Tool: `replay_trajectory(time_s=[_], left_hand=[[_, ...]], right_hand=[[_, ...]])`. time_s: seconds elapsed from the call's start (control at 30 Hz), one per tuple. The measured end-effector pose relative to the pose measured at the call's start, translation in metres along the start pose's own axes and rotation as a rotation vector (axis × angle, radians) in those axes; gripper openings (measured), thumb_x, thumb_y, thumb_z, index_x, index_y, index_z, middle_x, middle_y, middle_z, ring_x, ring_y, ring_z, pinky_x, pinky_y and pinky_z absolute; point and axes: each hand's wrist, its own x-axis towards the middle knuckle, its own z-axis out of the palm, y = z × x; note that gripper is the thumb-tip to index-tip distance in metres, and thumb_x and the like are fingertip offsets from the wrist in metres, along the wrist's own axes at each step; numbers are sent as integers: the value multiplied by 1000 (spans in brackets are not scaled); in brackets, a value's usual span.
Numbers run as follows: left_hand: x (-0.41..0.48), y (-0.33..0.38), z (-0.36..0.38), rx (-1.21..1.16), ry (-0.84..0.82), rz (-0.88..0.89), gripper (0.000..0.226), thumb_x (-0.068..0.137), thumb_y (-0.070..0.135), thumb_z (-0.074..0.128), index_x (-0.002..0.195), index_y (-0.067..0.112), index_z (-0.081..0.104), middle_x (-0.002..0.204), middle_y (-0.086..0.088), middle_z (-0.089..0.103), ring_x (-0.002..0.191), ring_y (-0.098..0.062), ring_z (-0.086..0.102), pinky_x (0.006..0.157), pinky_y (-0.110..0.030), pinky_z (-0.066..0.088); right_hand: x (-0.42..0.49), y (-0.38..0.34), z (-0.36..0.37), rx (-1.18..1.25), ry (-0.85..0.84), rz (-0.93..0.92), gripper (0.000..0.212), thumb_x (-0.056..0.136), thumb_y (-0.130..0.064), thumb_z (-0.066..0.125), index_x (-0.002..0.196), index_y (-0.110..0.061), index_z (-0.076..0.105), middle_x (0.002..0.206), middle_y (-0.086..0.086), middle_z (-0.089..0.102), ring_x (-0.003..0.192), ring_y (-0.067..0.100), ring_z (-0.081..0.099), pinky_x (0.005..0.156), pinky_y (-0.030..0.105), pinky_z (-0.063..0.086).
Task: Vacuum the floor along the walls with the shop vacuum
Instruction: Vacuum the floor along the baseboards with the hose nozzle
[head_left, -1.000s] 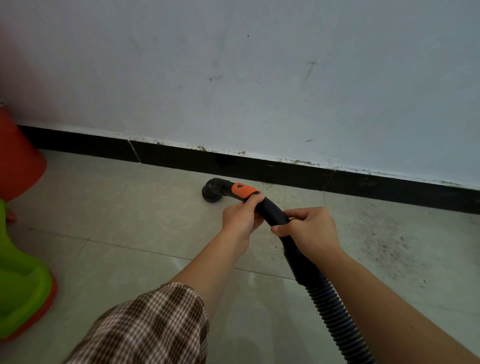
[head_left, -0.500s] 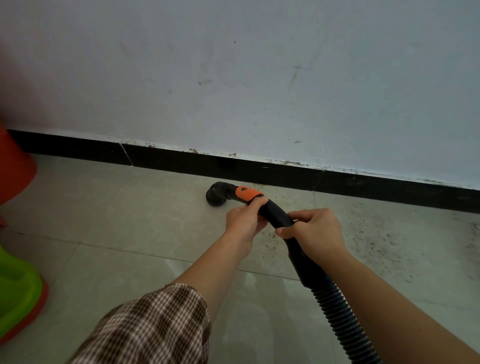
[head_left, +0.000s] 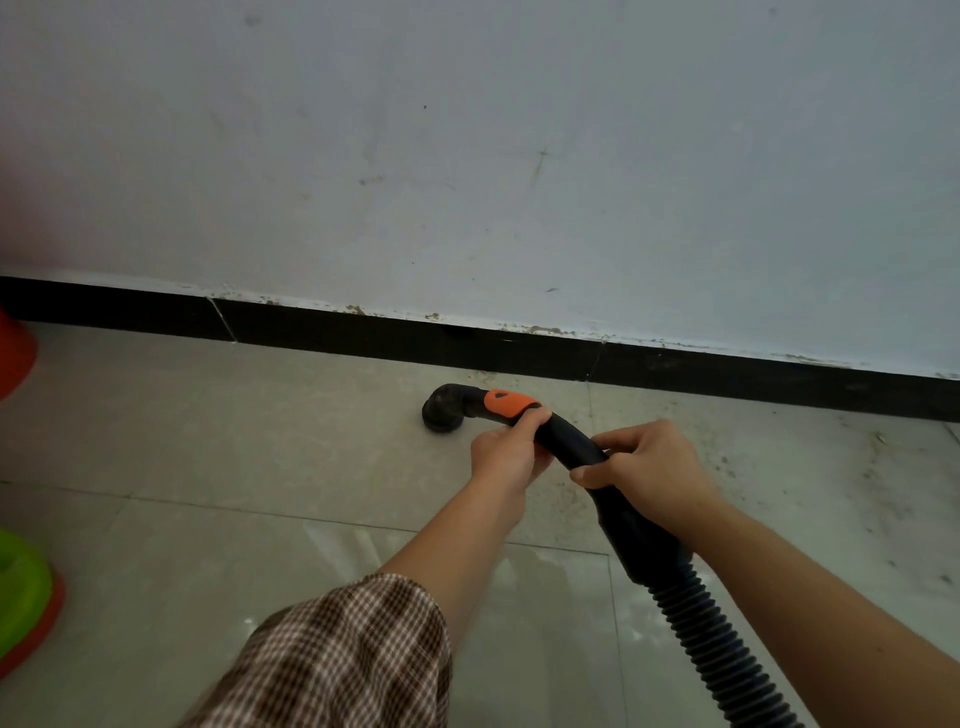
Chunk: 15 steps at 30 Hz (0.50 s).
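A black vacuum hose handle (head_left: 571, 439) with an orange grip patch (head_left: 508, 402) curves down to a round black nozzle (head_left: 443, 410) that rests on the tiled floor just in front of the black baseboard (head_left: 395, 338). My left hand (head_left: 506, 454) grips the handle right behind the orange patch. My right hand (head_left: 647, 473) holds the handle further back, above the rigid cuff. The ribbed black hose (head_left: 722, 654) runs off toward the bottom right. Dark dust specks (head_left: 727, 462) lie on the tiles to the right of the nozzle.
A pale scuffed wall (head_left: 519, 182) rises above the baseboard. At the left edge stand an orange object (head_left: 13, 353) and a green and orange plastic item (head_left: 23, 597). Grey floor tiles (head_left: 208, 441) stretch left of the nozzle.
The nozzle and both hands have slid a little to the right along the baseboard. The grip of both hands is unchanged.
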Motion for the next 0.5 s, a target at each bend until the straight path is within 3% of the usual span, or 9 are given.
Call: replay_trajectory(time_s=[0.17,0.37,0.5], left_hand=[[-11,-15,8,2,21,-17,29,82,23,77,102,6,66,95,-11,73,83,-19,72,73,-26,58],[-32,-29,16,-69,32,-22,27,82,21,77,102,6,66,98,-11,72,88,-21,71,83,-31,59],[-49,-45,19,-98,69,-22,24,81,19,77,98,7,66,96,-11,73,87,-21,71,80,-29,59]], right_hand=[[-4,11,-11,-131,-51,2,15,75,-21,80,89,-26,76,68,-2,72,62,14,70,54,21,53],[-15,18,-20,-222,-63,5,12,74,-25,81,84,-27,74,68,-5,71,62,10,68,51,17,49],[-28,27,-27,-256,-102,3,17,74,-22,81,90,-23,76,73,-1,72,65,13,69,57,22,55]])
